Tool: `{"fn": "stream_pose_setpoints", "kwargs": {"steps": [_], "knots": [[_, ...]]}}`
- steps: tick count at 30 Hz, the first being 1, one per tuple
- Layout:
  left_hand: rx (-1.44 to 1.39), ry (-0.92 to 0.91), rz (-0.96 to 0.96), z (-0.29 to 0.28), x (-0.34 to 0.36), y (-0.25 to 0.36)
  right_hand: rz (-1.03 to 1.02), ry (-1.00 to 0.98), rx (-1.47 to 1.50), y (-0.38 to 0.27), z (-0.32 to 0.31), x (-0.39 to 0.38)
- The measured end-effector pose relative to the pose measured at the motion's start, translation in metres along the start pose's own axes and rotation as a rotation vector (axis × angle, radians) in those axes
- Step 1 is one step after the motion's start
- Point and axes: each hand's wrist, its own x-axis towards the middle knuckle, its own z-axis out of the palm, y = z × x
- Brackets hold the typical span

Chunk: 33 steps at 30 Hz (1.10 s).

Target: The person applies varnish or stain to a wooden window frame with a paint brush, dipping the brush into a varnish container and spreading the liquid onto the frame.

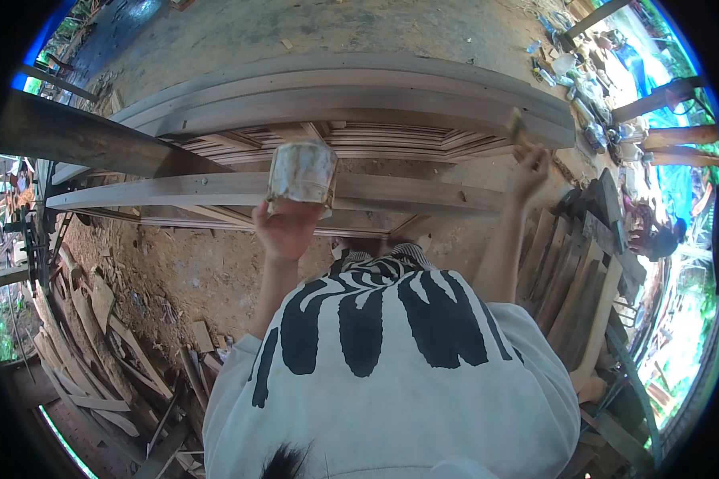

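The brush (518, 126), a small, blurred shape, is up in the right hand (531, 166), over the right end of the far wooden frame (391, 100) as seen from above; whether its bristles touch the wood I cannot tell. The right hand's fingers look curled closed around its handle. The left hand (287, 230) holds a smeared, whitish tub (302, 172) from its near side, above the near wooden frame (423, 191), its fingers partly hidden behind it, so how far they spread is unclear. With brush and tub both held, the brushing looks under way rather than finished. How much is done is hard to judge: the frames' long edges show much the same brownish grey, with no plain line between coated and bare wood, and the slats between are partly in shadow, so what is left cannot be told either. Farther out, a thick post (88, 136) slants in from the left, planks (571, 279) lean at near right, and scrap wood (96, 319) lies at near left.
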Motion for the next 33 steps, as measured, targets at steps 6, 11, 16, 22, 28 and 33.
{"fn": "stream_pose_setpoints", "kwargs": {"steps": [6,11,16,22,28,33], "knots": [[0.478,0.173,0.022,-0.009,-0.007,0.007,0.029,0.059,-0.05,0.011,-0.042,0.009],[0.155,0.195,0.141,0.003,-0.006,-0.008,0.119,-0.016,-0.019,0.023,-0.039,0.001],[-0.122,0.246,0.193,-0.008,-0.008,-0.015,-0.268,-0.06,-0.203,0.027,-0.004,-0.002],[-0.272,0.315,0.183,-0.01,-0.023,-0.028,0.082,-0.656,0.244,-0.022,0.056,-0.082],[-0.098,0.4,0.201,0.009,-0.03,-0.029,-0.025,-0.727,0.294,-0.034,0.059,-0.083],[-0.113,0.417,0.215,0.017,-0.036,-0.032,0.116,-0.279,0.185,0.002,0.015,-0.008]]}}
